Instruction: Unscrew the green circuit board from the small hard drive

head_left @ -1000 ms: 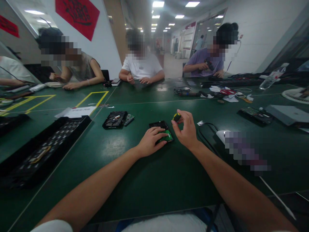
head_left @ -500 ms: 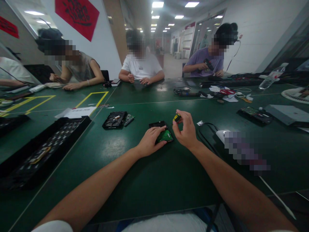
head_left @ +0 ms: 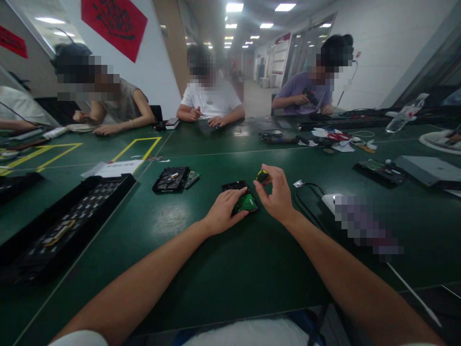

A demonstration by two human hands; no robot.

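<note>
A hard drive (head_left: 246,203) with a green circuit board lies on the table in front of me. My left hand (head_left: 226,209) grips it, the thumb along its near side and the fingers over its far part, covering some of the board. Just right of the drive, my right hand (head_left: 276,193) is raised and pinches a stubby screwdriver (head_left: 262,175) by its yellow and black handle. The screwdriver's tip is too small to make out.
A black drive housing (head_left: 171,179) and a loose circuit board (head_left: 192,179) lie left of the drive. Further left stands a long black tray (head_left: 68,226). A cable (head_left: 313,184) and a white power bank-like object (head_left: 329,202) lie right. Several people sit opposite.
My right hand has turned the screwdriver slightly between its fingers, so its handle points differently. My left hand stays on the hard drive.
</note>
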